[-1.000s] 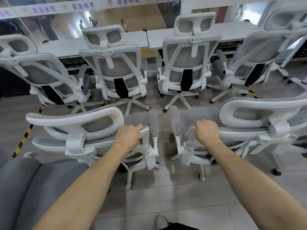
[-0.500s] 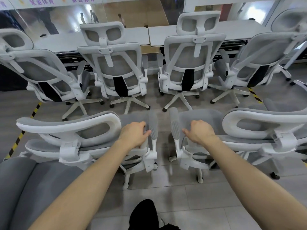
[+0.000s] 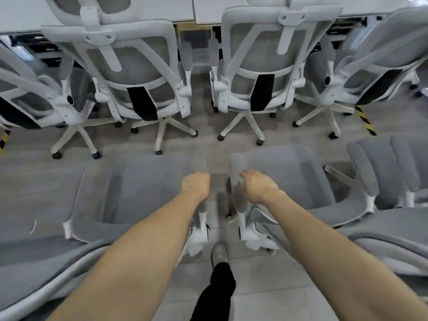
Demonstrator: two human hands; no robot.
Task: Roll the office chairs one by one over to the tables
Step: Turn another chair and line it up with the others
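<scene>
Head cam: both hands' grip on grey chairs' (image 3: 148, 181) padded armrests, L (image 3: 195, 185) & R (image 3: 257, 187).

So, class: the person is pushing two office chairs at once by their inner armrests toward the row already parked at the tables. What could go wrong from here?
1. The left hand and right hand each steer a chair by one armrest only, so either chair may swivel off course.
2. The star bases of the parked chairs jut back into the path; casters could catch.
3. The person's foot steps between the two moving chairs and might get clipped.
</scene>
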